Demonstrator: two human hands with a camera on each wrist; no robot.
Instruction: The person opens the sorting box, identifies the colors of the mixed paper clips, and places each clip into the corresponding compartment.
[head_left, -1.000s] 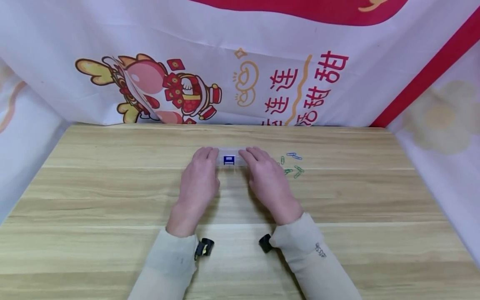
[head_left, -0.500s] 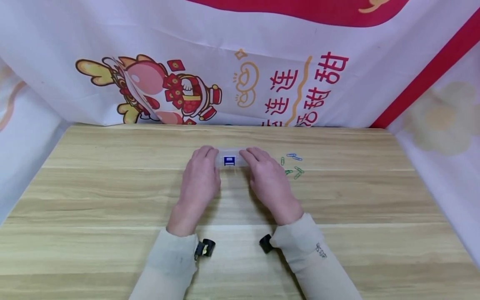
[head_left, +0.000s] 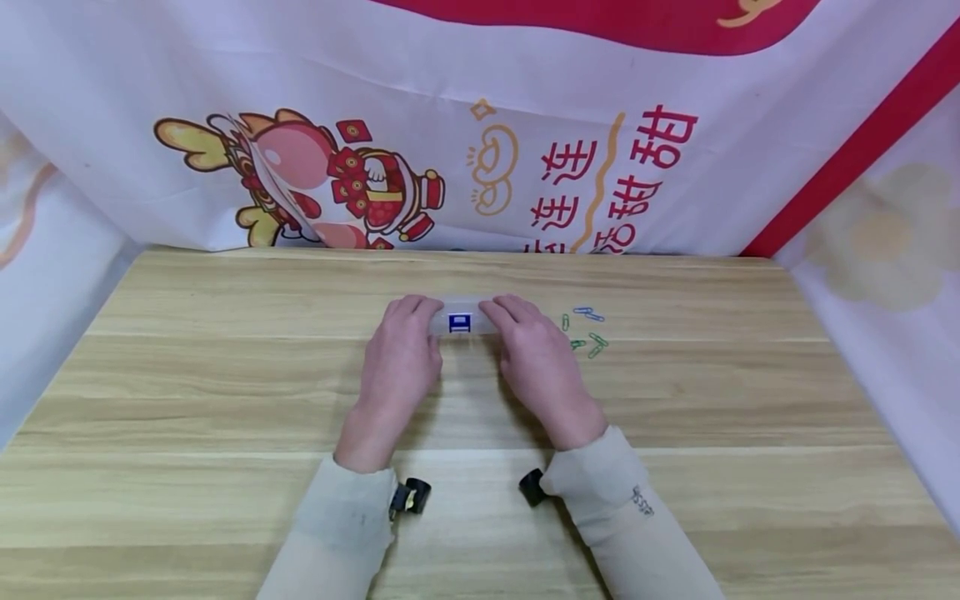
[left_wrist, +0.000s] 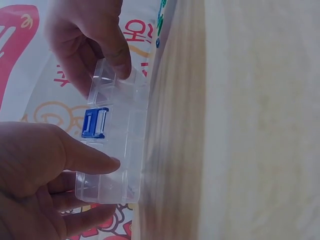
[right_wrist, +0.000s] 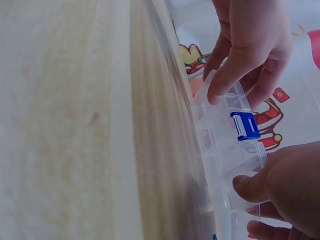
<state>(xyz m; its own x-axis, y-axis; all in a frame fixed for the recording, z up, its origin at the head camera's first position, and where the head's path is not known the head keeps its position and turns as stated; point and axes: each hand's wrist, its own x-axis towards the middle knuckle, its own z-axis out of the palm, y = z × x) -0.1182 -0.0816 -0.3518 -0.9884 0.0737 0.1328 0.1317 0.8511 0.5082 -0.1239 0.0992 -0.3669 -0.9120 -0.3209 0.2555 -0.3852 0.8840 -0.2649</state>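
A clear plastic compartment box (left_wrist: 122,135) with a blue latch (head_left: 460,322) stands tilted up on its long side, latch side uppermost. My left hand (head_left: 400,367) grips its left end, thumb on the near face and fingers over the top and behind. At the other end my right hand (head_left: 542,367) holds it the same way. Both thumbs press the clear face in the wrist views, where the left hand (right_wrist: 252,47) and right hand (left_wrist: 90,35) also appear opposite each other. The lid looks closed. Whether the lower edge touches the table is hard to tell.
Right of my right hand, several green paper clips (head_left: 597,339) and blue paper clips (head_left: 588,313) lie loose on the wooden table (head_left: 225,400). A printed white cloth (head_left: 465,67) hangs behind the table's far edge.
My left fingertips have shifted very slightly to the right along the box top. Both hands keep their hold, and the box and paper clips stay in nearly the same place.
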